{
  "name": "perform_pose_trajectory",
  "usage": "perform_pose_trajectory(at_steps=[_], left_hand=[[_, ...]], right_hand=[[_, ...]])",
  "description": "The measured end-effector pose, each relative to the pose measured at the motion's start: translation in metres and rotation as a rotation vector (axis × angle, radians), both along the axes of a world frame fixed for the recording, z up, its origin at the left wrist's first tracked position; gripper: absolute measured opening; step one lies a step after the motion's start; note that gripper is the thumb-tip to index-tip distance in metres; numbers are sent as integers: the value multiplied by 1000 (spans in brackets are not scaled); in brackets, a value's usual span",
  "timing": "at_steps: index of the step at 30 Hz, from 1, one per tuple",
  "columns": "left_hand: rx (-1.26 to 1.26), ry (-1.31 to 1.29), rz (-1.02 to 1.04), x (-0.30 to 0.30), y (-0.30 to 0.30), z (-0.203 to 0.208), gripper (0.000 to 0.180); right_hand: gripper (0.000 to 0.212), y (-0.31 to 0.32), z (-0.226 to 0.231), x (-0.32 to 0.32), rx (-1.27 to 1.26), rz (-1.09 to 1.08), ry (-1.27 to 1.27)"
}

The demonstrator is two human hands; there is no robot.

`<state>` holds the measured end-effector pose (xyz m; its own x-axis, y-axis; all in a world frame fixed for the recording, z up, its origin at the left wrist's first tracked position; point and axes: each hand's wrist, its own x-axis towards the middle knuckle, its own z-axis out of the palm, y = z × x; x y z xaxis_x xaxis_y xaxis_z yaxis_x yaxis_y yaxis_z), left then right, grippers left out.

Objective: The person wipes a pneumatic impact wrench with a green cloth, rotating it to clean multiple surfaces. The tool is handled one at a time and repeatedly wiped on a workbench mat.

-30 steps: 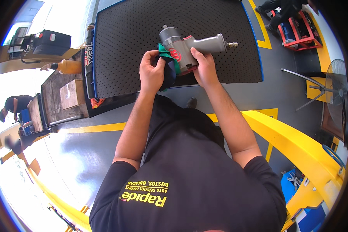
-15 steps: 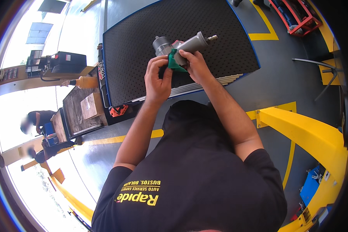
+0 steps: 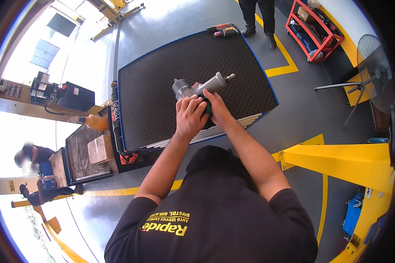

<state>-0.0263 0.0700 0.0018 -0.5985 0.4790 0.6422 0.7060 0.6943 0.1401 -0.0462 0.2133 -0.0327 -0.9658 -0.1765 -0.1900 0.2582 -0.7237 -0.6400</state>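
Over the black perforated board (image 3: pixel 149 109), I hold a grey air impact wrench (image 3: pixel 185 90) with a metal air fitting at its right end. My right hand (image 3: pixel 218 110) is closed on the wrench's near side, its thumb along the body. My left hand (image 3: pixel 190 116) lies with bent fingers across the underside of the wrench, pressing a bunched green cloth (image 3: pixel 208 107) against it. Both hands hide most of the cloth and the wrench's lower part.
Another tool (image 3: pixel 224 30) lies at the board's far edge, near a standing person's legs (image 3: pixel 258 17). A red tool cart (image 3: pixel 314 30) and a fan (image 3: pixel 371 74) are at right. A yellow lift arm (image 3: pixel 338 162) reaches in nearer. A wooden box (image 3: pixel 101 149) sits left.
My left hand has moved from the cloth's edge to lie over it against the wrench. The cloth, spread before, is now bunched. The view has shifted, showing more of the far floor.
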Motion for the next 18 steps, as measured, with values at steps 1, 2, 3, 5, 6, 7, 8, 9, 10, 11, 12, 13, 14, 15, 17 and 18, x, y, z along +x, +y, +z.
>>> perform_pose_trajectory(at_steps=[1,2,3,5,6,7,8,9,10,11,12,13,14,15,17,18], left_hand=[[15,7,-14,0,0,-1,42],[16,22,-29,-2,-1,-1,41],[25,42,-44,-5,2,-2,34],[46,-1,-56,-5,5,-2,28],[128,-35,-36,-3,5,3,24],[208,-66,-30,-4,6,6,20],[415,-133,1,-8,4,3,16],[620,-263,65,-8,-1,5,13],[750,-350,249,-10,-10,6,12],[865,-291,329,-20,-25,0,8],[1118,-361,273,-29,-43,-4,4],[1292,-409,160,-36,-63,-9,5],[1347,-503,101,-36,-80,-9,5],[1402,-590,48,-32,-91,-8,6],[1419,-560,-10,-27,-91,-18,8],[1426,-539,-38,-25,-91,-21,9]], right_hand=[[41,0,5,2,20,-7,1],[40,0,7,1,39,-14,1],[37,2,0,0,66,-22,16],[36,5,-5,-1,21,14,10],[37,6,6,3,65,25,-44],[39,7,14,5,106,23,-94],[42,2,5,3,-68,20,36],[46,0,4,4,-60,-21,52],[46,-2,5,3,-77,-36,26],[46,-4,7,3,-94,-51,2],[47,-6,8,4,-81,-47,18],[48,-8,9,4,-68,-39,35],[49,-6,7,4,-49,-35,55],[50,-5,4,2,-28,-30,94],[53,-4,-2,0,13,-18,173],[55,-5,-3,0,17,-30,196]])
